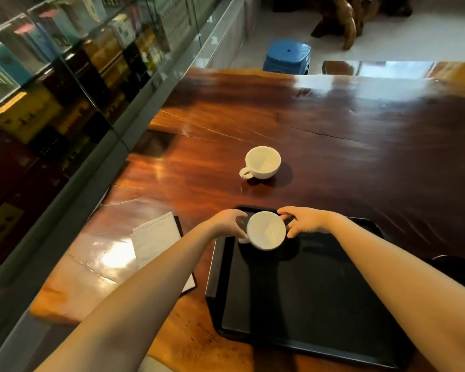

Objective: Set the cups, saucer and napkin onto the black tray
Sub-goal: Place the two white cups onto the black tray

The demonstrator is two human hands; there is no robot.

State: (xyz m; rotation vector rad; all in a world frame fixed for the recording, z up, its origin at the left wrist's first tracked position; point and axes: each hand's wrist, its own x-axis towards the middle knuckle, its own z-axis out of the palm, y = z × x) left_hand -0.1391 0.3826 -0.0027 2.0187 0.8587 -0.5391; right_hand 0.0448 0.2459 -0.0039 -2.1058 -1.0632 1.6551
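A white cup (265, 230) sits at the far left corner of the black tray (306, 304), its handle towards the left. My left hand (230, 222) grips it at the handle side, and my right hand (305, 220) touches its right rim with fingers spread around it. A second white cup (262, 162) stands on the wooden table beyond the tray, handle pointing near-left. A white folded napkin (156, 238) lies left of the tray, partly under my left forearm. A dark round shape (459, 269) shows at the right edge; whether it is the saucer I cannot tell.
The wooden table (333, 116) stretches far and right. A glass display case (65, 76) with boxes runs along the left edge. A blue stool (287, 56) stands on the floor past the table's far end.
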